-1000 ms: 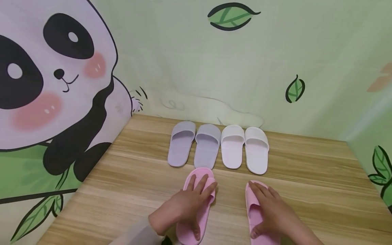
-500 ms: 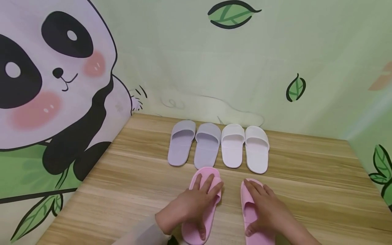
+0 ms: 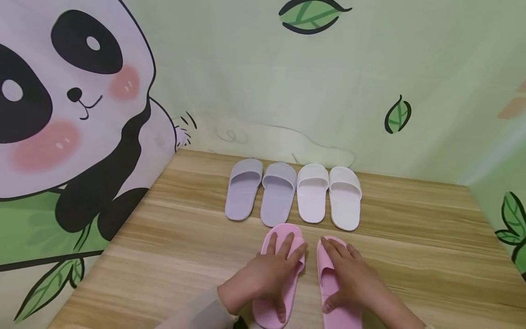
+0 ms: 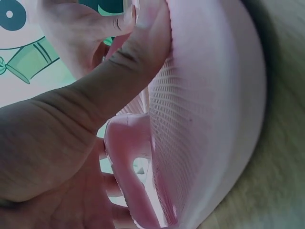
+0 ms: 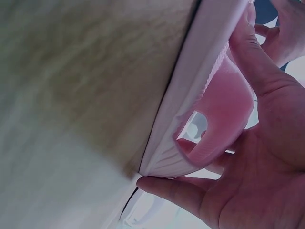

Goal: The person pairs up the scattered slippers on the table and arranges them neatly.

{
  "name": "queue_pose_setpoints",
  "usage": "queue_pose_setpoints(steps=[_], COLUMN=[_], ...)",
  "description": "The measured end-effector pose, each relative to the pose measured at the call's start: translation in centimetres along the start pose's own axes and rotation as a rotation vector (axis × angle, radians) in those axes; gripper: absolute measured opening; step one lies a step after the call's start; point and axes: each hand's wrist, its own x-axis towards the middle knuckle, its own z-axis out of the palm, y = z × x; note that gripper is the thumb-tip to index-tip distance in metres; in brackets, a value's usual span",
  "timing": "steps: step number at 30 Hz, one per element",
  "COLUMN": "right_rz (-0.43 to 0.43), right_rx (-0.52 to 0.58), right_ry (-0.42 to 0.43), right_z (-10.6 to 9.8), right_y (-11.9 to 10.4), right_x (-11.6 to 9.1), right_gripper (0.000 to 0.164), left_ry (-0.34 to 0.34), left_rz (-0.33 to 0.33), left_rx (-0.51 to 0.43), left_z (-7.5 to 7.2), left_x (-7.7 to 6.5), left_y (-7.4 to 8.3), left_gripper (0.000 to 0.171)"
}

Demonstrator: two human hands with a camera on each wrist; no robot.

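Two pink slippers lie on the wooden floor, toes pointing at the wall. My left hand (image 3: 271, 274) rests on the left pink slipper (image 3: 290, 292), straight fingers spread over its strap and the thumb on the footbed. On the right pink slipper (image 3: 345, 317) lies my right hand (image 3: 355, 278), fingers stretched over the strap, thumb near the inner edge. The left wrist view shows the ribbed footbed of a pink slipper (image 4: 214, 95) beside the thumb. In the right wrist view a fingertip touches the sole edge of the pink slipper (image 5: 224, 105). A narrow strip of floor separates the pair.
A grey pair, with its left slipper (image 3: 240, 201) and right slipper (image 3: 276, 203), stands along the wall (image 3: 246, 91). Beside it is a white pair, left slipper (image 3: 312, 203) and right slipper (image 3: 345, 208). The left pink toe is close to the right grey heel.
My left hand and its pink slipper have slid to the right. My right hand and the other pink slipper have slid to the left, narrowing the gap between them.
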Motion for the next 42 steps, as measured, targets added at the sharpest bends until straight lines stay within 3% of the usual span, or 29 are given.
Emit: queue_pose_setpoints(steps=[24, 34, 42], right_rz=[0.033, 0.032, 0.005], right_rx=[0.002, 0.015, 0.044], right_ry=[-0.027, -0.026, -0.056], right_z=[0.2, 0.1, -0.3], right_y=[-1.0, -1.2, -0.7], right_x=[0.3, 0.4, 0.0], right_gripper=[0.152, 0.151, 0.149], left_ry=[0.017, 0.015, -0.014], left_rz=[-0.001, 0.015, -0.022], left_rx=[0.023, 0.043, 0.044], left_z=[0.5, 0.6, 0.1], left_x=[-0.1, 0.0, 0.1], left_y=[1.8, 1.9, 1.8], left_gripper=[0.164, 0.167, 0.164])
